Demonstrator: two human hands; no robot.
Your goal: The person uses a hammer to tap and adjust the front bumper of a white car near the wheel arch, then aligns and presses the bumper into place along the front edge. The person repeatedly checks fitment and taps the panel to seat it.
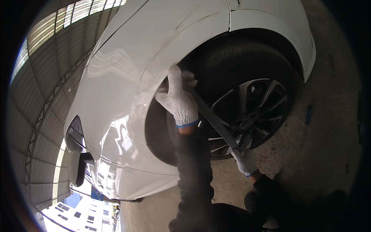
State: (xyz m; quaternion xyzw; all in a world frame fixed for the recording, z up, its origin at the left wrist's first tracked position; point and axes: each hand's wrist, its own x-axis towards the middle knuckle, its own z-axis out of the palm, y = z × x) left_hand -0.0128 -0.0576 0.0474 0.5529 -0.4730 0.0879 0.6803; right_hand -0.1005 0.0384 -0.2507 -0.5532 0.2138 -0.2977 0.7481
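Both my hands wear white knitted gloves with blue cuffs. My left hand (pixel 178 96) is at the edge of the wheel arch of a white car (pixel 127 77), with one digit laid up along the panel. Its other fingers curl beside the upper end of a long flat grey bar (pixel 216 123), partly hidden there. Lower and to the right, my right hand (pixel 245 161) is closed around the bar's lower end. The bar slants across the front of the black tyre (pixel 239 54) and the dark, silver-spoked wheel (pixel 247 112). Scuffs mark the panel above the arch.
A side mirror (pixel 79 166) juts from the car at the left. Concrete floor (pixel 228 181) lies below the wheel, with a small dark blue object (pixel 308 114) on it at the right. A corrugated metal roof (pixel 42 116) spans the left, and a white building (pixel 73 212) stands outside.
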